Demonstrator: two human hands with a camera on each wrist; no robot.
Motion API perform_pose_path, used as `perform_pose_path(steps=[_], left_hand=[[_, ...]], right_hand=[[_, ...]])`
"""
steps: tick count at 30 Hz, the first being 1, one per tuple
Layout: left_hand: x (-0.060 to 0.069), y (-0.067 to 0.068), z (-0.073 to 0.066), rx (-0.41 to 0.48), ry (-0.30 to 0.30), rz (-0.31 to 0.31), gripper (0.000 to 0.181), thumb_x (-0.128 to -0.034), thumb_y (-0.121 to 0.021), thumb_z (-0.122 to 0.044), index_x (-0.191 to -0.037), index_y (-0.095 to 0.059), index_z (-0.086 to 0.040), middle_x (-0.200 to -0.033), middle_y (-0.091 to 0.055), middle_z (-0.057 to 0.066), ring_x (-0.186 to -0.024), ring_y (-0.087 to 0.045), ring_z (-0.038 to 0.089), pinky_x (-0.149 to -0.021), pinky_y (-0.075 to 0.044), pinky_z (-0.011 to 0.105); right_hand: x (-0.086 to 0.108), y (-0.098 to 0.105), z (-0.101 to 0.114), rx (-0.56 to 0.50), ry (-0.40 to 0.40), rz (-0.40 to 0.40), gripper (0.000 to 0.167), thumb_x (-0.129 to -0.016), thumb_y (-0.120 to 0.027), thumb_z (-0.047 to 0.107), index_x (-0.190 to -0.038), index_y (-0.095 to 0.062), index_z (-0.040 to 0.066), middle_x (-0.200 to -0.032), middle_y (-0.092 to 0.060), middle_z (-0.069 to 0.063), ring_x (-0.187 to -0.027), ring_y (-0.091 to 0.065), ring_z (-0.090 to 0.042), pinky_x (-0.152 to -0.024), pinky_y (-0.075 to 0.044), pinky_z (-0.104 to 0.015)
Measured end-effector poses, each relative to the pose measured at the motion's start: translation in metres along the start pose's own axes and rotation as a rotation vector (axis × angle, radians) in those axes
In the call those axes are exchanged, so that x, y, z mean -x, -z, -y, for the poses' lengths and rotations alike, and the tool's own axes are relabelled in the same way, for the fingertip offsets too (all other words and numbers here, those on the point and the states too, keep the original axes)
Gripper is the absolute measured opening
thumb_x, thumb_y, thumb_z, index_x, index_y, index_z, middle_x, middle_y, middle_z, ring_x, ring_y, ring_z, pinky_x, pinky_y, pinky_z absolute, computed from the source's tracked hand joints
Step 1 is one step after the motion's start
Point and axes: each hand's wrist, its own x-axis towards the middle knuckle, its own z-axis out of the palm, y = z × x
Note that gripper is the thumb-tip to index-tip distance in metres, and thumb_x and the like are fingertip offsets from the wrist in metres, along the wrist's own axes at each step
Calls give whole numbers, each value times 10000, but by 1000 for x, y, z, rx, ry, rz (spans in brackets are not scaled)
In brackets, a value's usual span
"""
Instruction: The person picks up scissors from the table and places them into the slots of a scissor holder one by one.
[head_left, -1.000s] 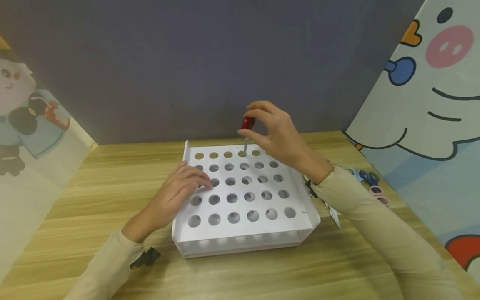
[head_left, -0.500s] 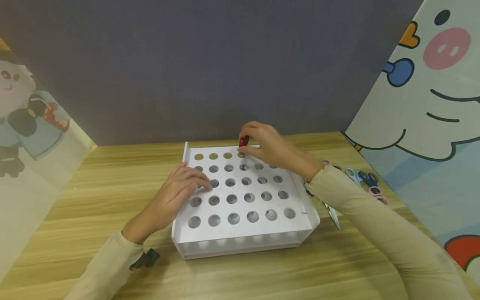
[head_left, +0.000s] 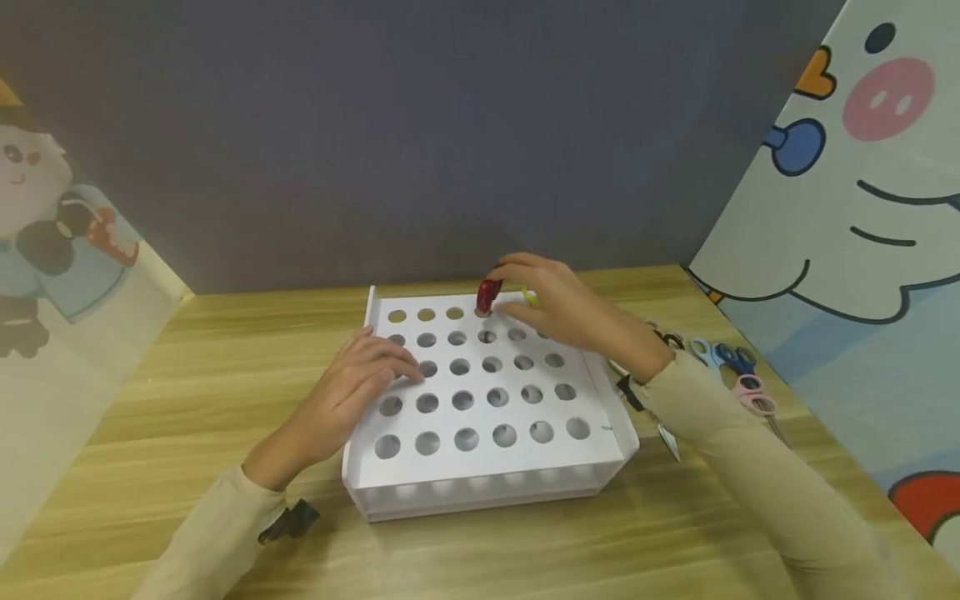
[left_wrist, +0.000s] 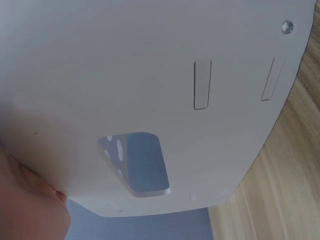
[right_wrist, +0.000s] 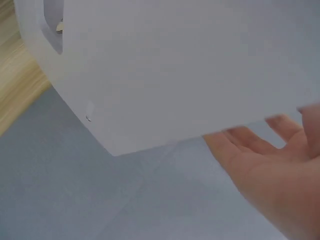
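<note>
A white rack (head_left: pixel 480 457) with rows of round holes stands on the wooden table. The red handle (head_left: pixel 487 295) of a tool sits at a back-row hole, its lower part hidden inside the rack. Beside that handle is my right hand (head_left: pixel 558 302), fingers loosely bent and spread, the thumb apart from the red part; whether a fingertip still touches it is unclear. My left hand (head_left: pixel 348 392) rests relaxed on the rack's left side. In the right wrist view, the right hand (right_wrist: pixel 265 160) is partly behind the white side panel (right_wrist: pixel 165 70).
Several scissors lie right of the rack, including blue ones (head_left: pixel 705 352) and pink ones (head_left: pixel 752 395). Something yellow-green (head_left: pixel 530 296) shows behind the right hand. A grey partition (head_left: pixel 420 142) stands behind the rack.
The right hand first lowered the red-handled tool into the back-row hole, then loosened and shifted slightly right. My left hand has stayed on the rack.
</note>
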Motion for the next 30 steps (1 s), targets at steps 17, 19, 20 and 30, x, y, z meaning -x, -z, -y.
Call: perform_pose_path(steps=[17,19,20,30], left_hand=[[-1,0,0,-7,0,0,354,-1022,-375,-43,-1066,-714,-135,-1157,-670,9,-1202,-542,222,-1222,-69,526],[0,1,0,-7,1,-3,352,-1020,-378,-41,-1063,-715,-134,-1156,-670,8,-1197,-544,223,-1221,-72,530],[0,1,0,-7,0,-5,351,-1019,-379,-39,-1062,-715,-132,-1156,-669,9,-1195,-544,226,-1220,-73,534],[0,2,1,5,10,5,345,-1024,-383,-49,-1066,-716,-128,-1163,-670,20,-1205,-542,223,-1214,-72,556]], right_hand=[[64,8,-5,-112,-188,-190,301,-940,-698,147,-1226,-668,58,-1356,-584,-112,-1264,-542,-271,-966,-537,-434],[69,6,-13,-105,-207,-215,290,-946,-688,137,-1221,-670,48,-1338,-595,-116,-1245,-552,-278,-964,-535,-440],[71,6,-18,-99,-213,-225,285,-949,-681,127,-1220,-669,40,-1327,-600,-121,-1232,-559,-285,-960,-535,-449],[85,8,-55,39,-333,-208,384,-891,-534,-22,-1261,-630,8,-1313,-586,-199,-1105,-594,-403,-882,-519,-559]])
